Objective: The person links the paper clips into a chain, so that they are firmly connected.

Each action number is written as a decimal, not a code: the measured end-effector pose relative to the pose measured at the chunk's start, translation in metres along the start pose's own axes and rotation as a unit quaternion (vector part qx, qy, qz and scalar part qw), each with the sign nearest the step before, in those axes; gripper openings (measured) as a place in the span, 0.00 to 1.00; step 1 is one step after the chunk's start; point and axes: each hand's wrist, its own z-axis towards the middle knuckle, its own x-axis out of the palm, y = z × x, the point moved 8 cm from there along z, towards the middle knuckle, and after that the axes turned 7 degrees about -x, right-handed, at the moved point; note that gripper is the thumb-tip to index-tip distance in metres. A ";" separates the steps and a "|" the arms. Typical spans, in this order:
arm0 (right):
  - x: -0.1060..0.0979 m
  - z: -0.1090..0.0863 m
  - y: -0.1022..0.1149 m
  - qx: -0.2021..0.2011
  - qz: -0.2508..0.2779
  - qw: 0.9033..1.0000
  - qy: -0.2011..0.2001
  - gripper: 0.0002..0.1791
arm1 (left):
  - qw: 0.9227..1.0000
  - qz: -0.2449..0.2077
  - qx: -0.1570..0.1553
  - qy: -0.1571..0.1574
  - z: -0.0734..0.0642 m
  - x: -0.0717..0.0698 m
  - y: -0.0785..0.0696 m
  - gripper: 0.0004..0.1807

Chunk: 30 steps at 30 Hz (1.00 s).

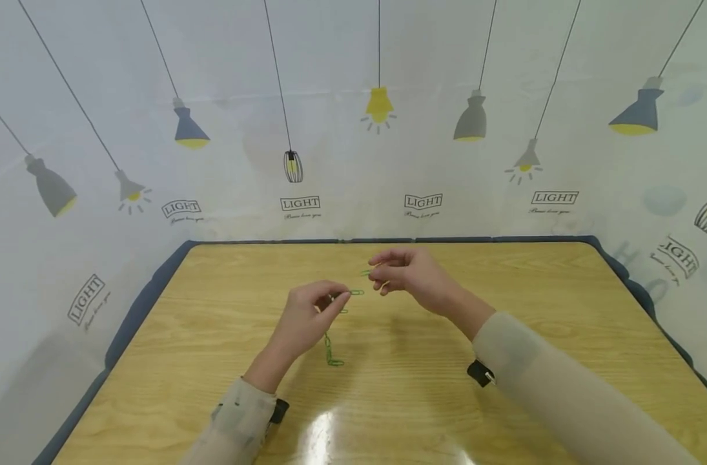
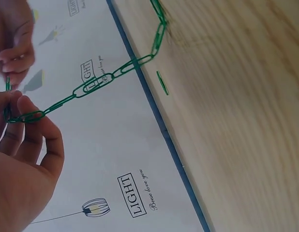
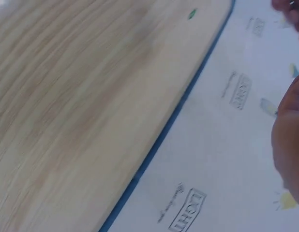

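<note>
My left hand (image 1: 312, 313) pinches the upper part of a chain of green paper clips (image 2: 94, 86) between thumb and fingertips. One clip (image 1: 358, 292) of it sticks out past the fingertips toward the right hand. From there the chain hangs down, its lower end (image 1: 334, 363) at the wood tabletop. Just across from it, my right hand (image 1: 420, 278) pinches a single green paper clip (image 1: 365, 272), apart from the chain in the head view. In the right wrist view only part of the right hand (image 3: 291, 140) shows, at the right edge.
A separate green paper clip (image 2: 162, 82) lies on the tabletop (image 1: 533, 290) near the chain. Dark blue edging (image 1: 446, 239) runs round the table, and a pale cloth printed with lamps (image 1: 341, 129) stands behind and at both sides.
</note>
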 end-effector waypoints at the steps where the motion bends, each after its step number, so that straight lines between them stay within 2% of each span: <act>1: 0.003 -0.002 0.003 0.004 0.009 1.000 -0.007 0.16 | 1.000 0.008 0.012 -0.006 0.000 -0.001 -0.001 0.08; 4: 0.012 -0.008 0.008 0.019 0.023 0.999 -0.026 0.14 | 0.998 0.033 0.041 -0.022 -0.001 -0.002 -0.005 0.09; 7: 0.021 -0.013 0.009 0.032 0.024 0.999 -0.027 0.13 | 0.997 0.046 0.055 -0.030 -0.002 -0.003 -0.007 0.08; 20: 0.026 -0.020 0.004 0.058 0.019 0.998 -0.033 0.11 | 0.996 0.051 0.070 -0.035 -0.006 -0.006 -0.015 0.07; 25: 0.025 -0.023 0.002 0.062 0.017 0.997 -0.035 0.12 | 0.996 0.043 0.066 -0.036 -0.007 -0.007 -0.016 0.07; 30: 0.021 -0.027 0.001 0.059 0.004 0.998 -0.036 0.11 | 0.999 0.008 0.024 -0.033 -0.008 -0.009 -0.011 0.05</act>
